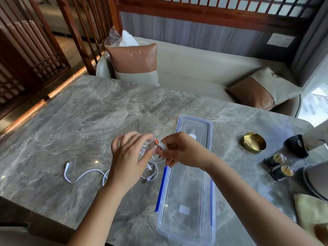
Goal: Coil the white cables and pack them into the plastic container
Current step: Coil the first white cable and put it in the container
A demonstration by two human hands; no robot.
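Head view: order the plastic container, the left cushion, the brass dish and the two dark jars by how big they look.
1. plastic container, though it is nearest the camera
2. left cushion
3. brass dish
4. far dark jar and near dark jar: alike, unranked
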